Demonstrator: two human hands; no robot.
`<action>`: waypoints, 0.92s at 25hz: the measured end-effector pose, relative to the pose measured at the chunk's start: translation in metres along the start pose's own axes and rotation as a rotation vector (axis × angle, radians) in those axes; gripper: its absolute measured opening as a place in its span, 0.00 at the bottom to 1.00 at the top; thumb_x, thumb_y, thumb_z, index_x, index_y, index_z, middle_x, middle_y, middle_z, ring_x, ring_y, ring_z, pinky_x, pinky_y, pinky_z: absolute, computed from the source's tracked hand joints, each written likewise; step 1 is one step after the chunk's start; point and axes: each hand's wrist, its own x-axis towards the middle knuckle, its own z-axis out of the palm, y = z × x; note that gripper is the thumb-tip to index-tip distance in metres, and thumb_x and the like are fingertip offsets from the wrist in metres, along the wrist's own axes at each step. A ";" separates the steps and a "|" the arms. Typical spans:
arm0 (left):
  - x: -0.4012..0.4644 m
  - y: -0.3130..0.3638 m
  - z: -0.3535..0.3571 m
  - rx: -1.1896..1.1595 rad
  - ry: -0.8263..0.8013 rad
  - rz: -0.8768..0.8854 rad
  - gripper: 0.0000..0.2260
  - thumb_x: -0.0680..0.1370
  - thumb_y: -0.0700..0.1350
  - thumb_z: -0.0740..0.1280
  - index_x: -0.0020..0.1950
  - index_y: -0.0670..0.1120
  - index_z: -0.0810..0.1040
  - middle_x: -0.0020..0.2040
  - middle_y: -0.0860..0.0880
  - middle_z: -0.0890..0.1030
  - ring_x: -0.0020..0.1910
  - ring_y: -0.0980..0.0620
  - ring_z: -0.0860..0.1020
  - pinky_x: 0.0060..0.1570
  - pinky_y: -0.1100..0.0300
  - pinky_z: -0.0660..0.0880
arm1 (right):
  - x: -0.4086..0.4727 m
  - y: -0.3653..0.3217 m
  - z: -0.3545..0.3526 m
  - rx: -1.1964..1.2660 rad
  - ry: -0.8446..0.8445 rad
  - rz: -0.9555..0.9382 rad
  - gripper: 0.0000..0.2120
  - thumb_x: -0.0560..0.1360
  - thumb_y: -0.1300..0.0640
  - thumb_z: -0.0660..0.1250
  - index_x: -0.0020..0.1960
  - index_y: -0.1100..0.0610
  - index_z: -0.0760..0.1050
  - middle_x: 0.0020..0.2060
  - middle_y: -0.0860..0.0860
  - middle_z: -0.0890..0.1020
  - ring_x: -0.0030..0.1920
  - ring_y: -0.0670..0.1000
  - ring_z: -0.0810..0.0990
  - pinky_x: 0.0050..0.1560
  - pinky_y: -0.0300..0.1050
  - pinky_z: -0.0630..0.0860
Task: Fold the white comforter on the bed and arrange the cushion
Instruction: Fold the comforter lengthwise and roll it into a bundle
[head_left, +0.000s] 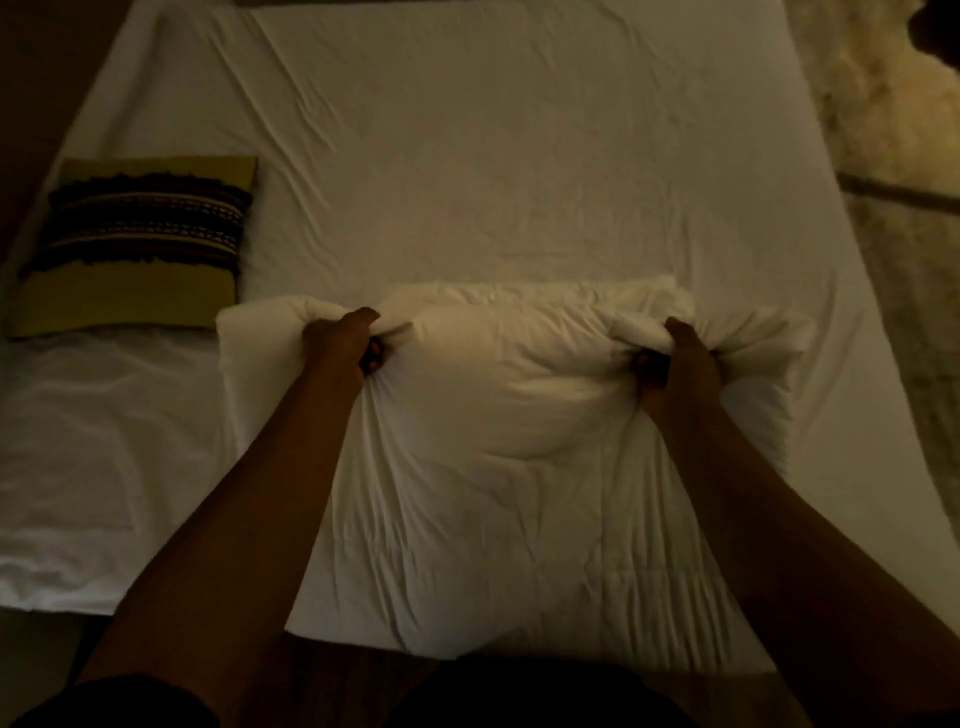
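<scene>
Left hand (345, 338): fingers curled into the fabric; a bunched fold of the white comforter (498, 441) is gripped at the far edge of the bundle, toward its left side. Creases radiate from the grip toward the near side.

Right hand (675, 358): likewise closed round a gathered fold of the same comforter, at the far edge toward its right side. The fabric is pinched up into a ridge over the knuckles.

Both forearms are extended from the near edge of the view across the comforter, well apart from each other, with the puffed middle of the bundle between them.

White comforter: folded into a thick, compact block, laid on the near half of the bed (467, 156), its near edge at the near edge of the mattress. A lower layer is seen jutting out beyond the far edge of the gripped fold. Stitched quilting lines are visible on the upper face.

Cushion (137, 249): olive-yellow with dark woven bands across the middle, laid flat on the bed at the left, just beside the far left corner of the comforter; whether the two touch cannot be told.

Bed: covered with a white, lightly wrinkled sheet, bare on the far half.

Pale shaggy rug (883, 104): seen on the floor to the far right of the bed.

Lighting is dim; fine detail is blurred.
</scene>
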 end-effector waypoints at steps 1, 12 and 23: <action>0.011 0.013 0.009 -0.012 -0.005 -0.017 0.10 0.72 0.42 0.73 0.45 0.37 0.76 0.31 0.43 0.75 0.18 0.53 0.72 0.21 0.64 0.70 | 0.012 -0.002 0.017 0.013 -0.013 -0.008 0.21 0.72 0.61 0.73 0.64 0.57 0.76 0.48 0.53 0.83 0.41 0.50 0.83 0.35 0.40 0.78; 0.122 0.003 0.091 0.943 -0.302 0.547 0.33 0.76 0.70 0.57 0.77 0.58 0.59 0.79 0.44 0.58 0.77 0.42 0.58 0.74 0.42 0.57 | 0.142 0.028 0.060 -1.484 -0.238 -0.485 0.19 0.78 0.47 0.66 0.67 0.51 0.75 0.68 0.54 0.75 0.68 0.55 0.72 0.69 0.48 0.64; 0.192 -0.095 0.130 1.510 -0.214 0.826 0.38 0.73 0.76 0.43 0.79 0.62 0.40 0.82 0.47 0.45 0.79 0.35 0.45 0.67 0.24 0.45 | 0.221 0.059 0.011 -2.390 -0.296 -0.791 0.34 0.77 0.28 0.47 0.78 0.37 0.43 0.80 0.51 0.43 0.78 0.65 0.37 0.73 0.72 0.41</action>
